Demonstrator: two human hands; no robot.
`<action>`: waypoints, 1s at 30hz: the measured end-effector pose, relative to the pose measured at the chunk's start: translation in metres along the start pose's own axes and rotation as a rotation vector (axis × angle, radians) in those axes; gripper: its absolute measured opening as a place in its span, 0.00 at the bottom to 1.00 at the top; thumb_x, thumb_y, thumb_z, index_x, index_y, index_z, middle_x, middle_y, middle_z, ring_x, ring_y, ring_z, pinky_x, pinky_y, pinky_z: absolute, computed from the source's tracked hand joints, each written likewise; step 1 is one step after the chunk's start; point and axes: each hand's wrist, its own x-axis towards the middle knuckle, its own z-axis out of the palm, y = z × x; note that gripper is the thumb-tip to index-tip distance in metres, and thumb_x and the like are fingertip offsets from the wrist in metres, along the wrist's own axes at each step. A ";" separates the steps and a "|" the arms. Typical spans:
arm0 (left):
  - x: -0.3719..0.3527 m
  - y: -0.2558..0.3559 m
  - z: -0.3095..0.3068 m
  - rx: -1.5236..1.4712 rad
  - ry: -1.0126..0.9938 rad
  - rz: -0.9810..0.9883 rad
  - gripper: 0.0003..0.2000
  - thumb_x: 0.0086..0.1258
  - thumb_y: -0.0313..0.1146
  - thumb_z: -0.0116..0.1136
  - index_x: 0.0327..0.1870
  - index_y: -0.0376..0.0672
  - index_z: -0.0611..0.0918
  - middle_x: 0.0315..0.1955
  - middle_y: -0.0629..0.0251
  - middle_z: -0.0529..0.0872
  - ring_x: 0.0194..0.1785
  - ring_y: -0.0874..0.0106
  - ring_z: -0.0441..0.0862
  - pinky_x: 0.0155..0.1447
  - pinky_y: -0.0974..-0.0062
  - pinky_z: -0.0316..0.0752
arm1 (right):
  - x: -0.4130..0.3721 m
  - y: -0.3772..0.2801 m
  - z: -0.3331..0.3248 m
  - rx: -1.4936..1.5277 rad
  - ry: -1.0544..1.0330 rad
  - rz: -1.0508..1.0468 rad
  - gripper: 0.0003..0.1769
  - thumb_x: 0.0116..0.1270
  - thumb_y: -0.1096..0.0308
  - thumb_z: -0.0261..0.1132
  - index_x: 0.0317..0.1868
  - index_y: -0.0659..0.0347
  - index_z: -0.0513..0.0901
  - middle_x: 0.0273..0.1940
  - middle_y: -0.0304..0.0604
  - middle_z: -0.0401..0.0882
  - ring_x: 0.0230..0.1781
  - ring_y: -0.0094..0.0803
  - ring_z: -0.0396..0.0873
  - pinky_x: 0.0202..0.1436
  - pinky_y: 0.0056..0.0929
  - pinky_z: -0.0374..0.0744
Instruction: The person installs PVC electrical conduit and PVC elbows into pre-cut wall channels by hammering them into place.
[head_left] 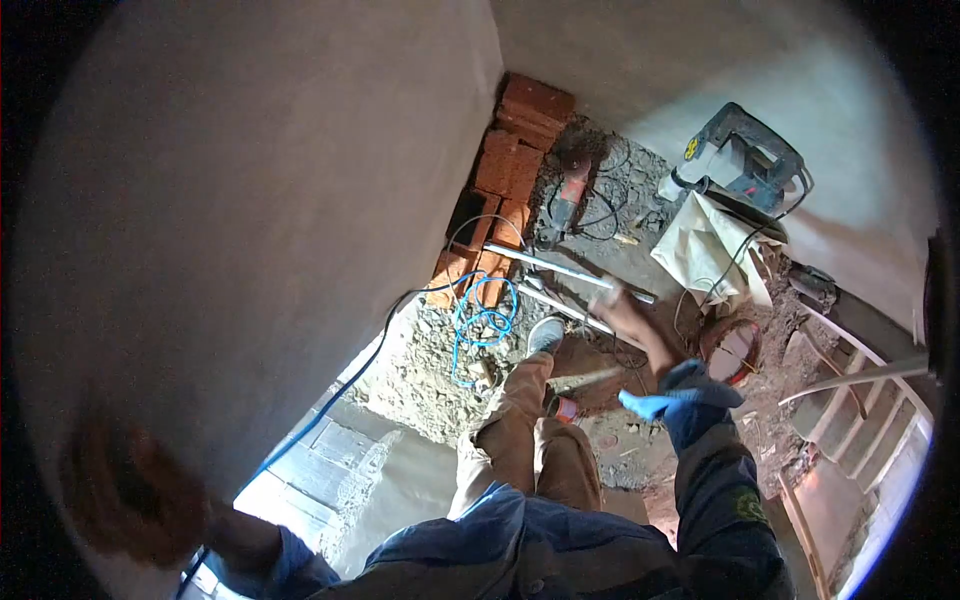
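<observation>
My right hand (622,310) reaches forward over the floor, its fingers blurred. It is nearest to two long pale strips: the upper strip (560,268) and the lower strip (562,304). Whether it grips either one I cannot make out. A light blue cloth cuff (675,400) flares at my right wrist. My left hand (135,490) is raised at the lower left in front of the wall, dark and smeared, so its fingers do not show clearly. A dark blue cable (340,378) runs down close to that wrist.
Red hollow bricks (512,165) line the wall. A red-and-grey power tool (570,198) lies on rubble. A large demolition hammer (745,165) rests by a pale sack (700,245). Coiled blue cord (485,325), a round bucket (735,350) and a wooden frame (860,405) are around my feet.
</observation>
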 end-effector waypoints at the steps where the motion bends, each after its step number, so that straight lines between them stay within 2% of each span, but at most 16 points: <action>1: -0.004 0.003 0.003 -0.078 -0.001 -0.013 0.15 0.66 0.40 0.69 0.48 0.40 0.84 0.43 0.56 0.86 0.49 0.60 0.82 0.56 0.61 0.75 | -0.025 0.035 0.014 -0.007 -0.455 0.257 0.37 0.67 0.60 0.71 0.71 0.61 0.66 0.59 0.46 0.73 0.50 0.36 0.76 0.55 0.37 0.78; 2: -0.008 0.006 0.006 -0.159 -0.008 -0.027 0.14 0.65 0.36 0.69 0.48 0.39 0.85 0.44 0.55 0.86 0.49 0.59 0.83 0.56 0.61 0.77 | -0.057 -0.052 0.007 0.020 -0.585 0.499 0.32 0.68 0.60 0.71 0.66 0.63 0.69 0.57 0.45 0.73 0.51 0.33 0.75 0.56 0.35 0.78; 5: -0.030 0.022 0.016 -0.394 -0.003 -0.079 0.13 0.64 0.27 0.71 0.49 0.37 0.86 0.44 0.53 0.88 0.47 0.58 0.86 0.55 0.61 0.81 | -0.174 0.018 0.035 0.001 -0.171 0.305 0.23 0.69 0.55 0.70 0.53 0.63 0.75 0.49 0.46 0.77 0.41 0.31 0.78 0.45 0.34 0.80; 7: -0.086 0.090 0.011 -1.098 -0.124 -0.596 0.18 0.63 0.26 0.72 0.54 0.39 0.83 0.50 0.59 0.87 0.51 0.66 0.84 0.58 0.68 0.78 | -0.236 0.077 0.030 0.074 0.043 0.271 0.23 0.69 0.53 0.70 0.50 0.63 0.75 0.41 0.43 0.80 0.34 0.29 0.79 0.38 0.35 0.81; 8: -0.102 0.100 -0.011 -0.975 -0.592 -0.525 0.18 0.63 0.23 0.71 0.54 0.35 0.82 0.51 0.61 0.86 0.55 0.71 0.82 0.61 0.70 0.77 | -0.265 0.091 0.020 0.101 0.066 0.418 0.24 0.69 0.52 0.70 0.51 0.63 0.75 0.37 0.41 0.82 0.30 0.28 0.79 0.37 0.35 0.81; 9: -0.151 0.141 -0.007 -1.447 -0.627 -0.873 0.18 0.62 0.25 0.72 0.54 0.37 0.82 0.49 0.61 0.86 0.56 0.68 0.82 0.62 0.69 0.76 | -0.304 0.110 0.007 -0.224 0.054 0.165 0.21 0.69 0.54 0.69 0.49 0.62 0.77 0.31 0.39 0.81 0.27 0.28 0.79 0.35 0.35 0.80; 10: -0.193 0.164 -0.009 -1.502 -0.664 -0.764 0.19 0.63 0.31 0.73 0.54 0.40 0.83 0.47 0.57 0.87 0.53 0.62 0.85 0.60 0.67 0.78 | -0.339 0.123 -0.002 -0.549 0.046 -0.092 0.18 0.69 0.55 0.69 0.47 0.60 0.78 0.26 0.37 0.81 0.24 0.28 0.79 0.33 0.35 0.80; 13: -0.360 0.212 -0.049 -1.285 -1.070 -0.484 0.22 0.71 0.49 0.64 0.55 0.40 0.83 0.46 0.51 0.89 0.50 0.51 0.86 0.55 0.57 0.80 | -0.441 0.050 -0.025 -0.478 -0.137 0.459 0.14 0.67 0.56 0.68 0.42 0.58 0.84 0.26 0.42 0.83 0.29 0.38 0.84 0.36 0.38 0.81; 14: -0.400 0.213 -0.066 -1.318 -1.545 -0.411 0.25 0.72 0.54 0.59 0.58 0.41 0.82 0.47 0.48 0.88 0.51 0.48 0.86 0.55 0.55 0.80 | -0.476 0.045 -0.028 -0.393 -0.229 0.553 0.14 0.66 0.56 0.67 0.42 0.57 0.86 0.27 0.45 0.83 0.33 0.45 0.85 0.40 0.41 0.82; 15: -0.465 0.223 -0.088 -1.383 -1.309 -0.381 0.27 0.72 0.55 0.59 0.60 0.42 0.81 0.47 0.47 0.88 0.51 0.50 0.86 0.54 0.55 0.79 | -0.508 0.043 -0.030 -0.438 -0.280 0.539 0.14 0.65 0.55 0.67 0.42 0.55 0.86 0.30 0.44 0.85 0.34 0.44 0.85 0.41 0.42 0.82; 18: -0.489 0.205 -0.138 -1.463 -1.489 -0.866 0.26 0.78 0.55 0.51 0.59 0.39 0.81 0.46 0.49 0.87 0.51 0.60 0.85 0.53 0.64 0.77 | -0.592 0.046 -0.029 -1.067 -0.459 0.069 0.12 0.65 0.55 0.65 0.42 0.51 0.88 0.34 0.45 0.87 0.37 0.42 0.86 0.44 0.45 0.83; 22: -0.529 0.181 -0.141 -1.527 -1.303 -0.941 0.28 0.80 0.55 0.46 0.64 0.38 0.76 0.45 0.47 0.87 0.53 0.61 0.84 0.57 0.63 0.75 | -0.614 0.001 -0.014 -1.046 -0.849 0.234 0.14 0.65 0.56 0.64 0.45 0.51 0.88 0.35 0.49 0.87 0.39 0.47 0.86 0.48 0.47 0.82; 26: -0.520 0.178 -0.167 -1.606 -1.075 -1.397 0.36 0.84 0.58 0.31 0.76 0.33 0.63 0.72 0.48 0.71 0.76 0.62 0.64 0.77 0.68 0.58 | -0.546 0.064 -0.030 -0.699 -0.693 0.105 0.15 0.65 0.56 0.63 0.46 0.52 0.88 0.37 0.51 0.87 0.41 0.51 0.85 0.49 0.49 0.82; 27: -0.532 0.183 -0.173 -1.721 -1.100 -1.581 0.39 0.83 0.59 0.29 0.79 0.30 0.53 0.80 0.51 0.52 0.84 0.64 0.43 0.83 0.70 0.41 | -0.528 0.074 -0.030 -0.603 -0.662 0.093 0.15 0.65 0.56 0.63 0.46 0.53 0.88 0.37 0.52 0.87 0.41 0.52 0.85 0.49 0.49 0.81; 29: -0.554 0.193 -0.193 -1.700 -0.986 -1.756 0.36 0.84 0.57 0.30 0.78 0.32 0.58 0.77 0.51 0.59 0.81 0.63 0.51 0.81 0.70 0.44 | -0.459 -0.016 0.018 -0.865 -0.130 0.431 0.19 0.67 0.56 0.64 0.44 0.66 0.85 0.45 0.60 0.86 0.42 0.53 0.85 0.47 0.49 0.80; 30: -0.562 0.197 -0.199 -1.699 -0.883 -1.862 0.34 0.84 0.56 0.31 0.76 0.33 0.62 0.74 0.52 0.67 0.78 0.63 0.58 0.80 0.70 0.48 | -0.425 -0.047 0.027 -0.594 -0.212 0.433 0.21 0.68 0.57 0.65 0.48 0.69 0.82 0.42 0.58 0.85 0.38 0.48 0.85 0.44 0.44 0.81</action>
